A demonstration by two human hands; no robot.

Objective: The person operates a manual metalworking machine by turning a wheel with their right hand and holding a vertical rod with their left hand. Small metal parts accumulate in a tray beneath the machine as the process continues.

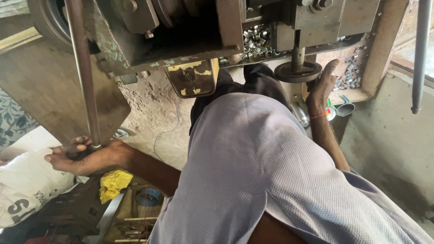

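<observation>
Down at the lower left, I am wrapping my left hand point(79, 158) tight around the bottom end of the long steel lever rod point(83, 72), fingers closed over it; holding it at the far end seems to give the most pull on the press machine point(181, 31) above. My right hand point(322, 83) is reaching up beside the dark round handwheel point(298, 71), palm resting against its rim with the fingers loosely spread, not clamped on anything. Small shiny metal parts point(255, 43) are piling in the tray behind the machine. A white woven sack point(27, 185) with dark lettering is lying beside my left hand, and a crumpled yellow cloth point(113, 183) is sitting just below it.
</observation>
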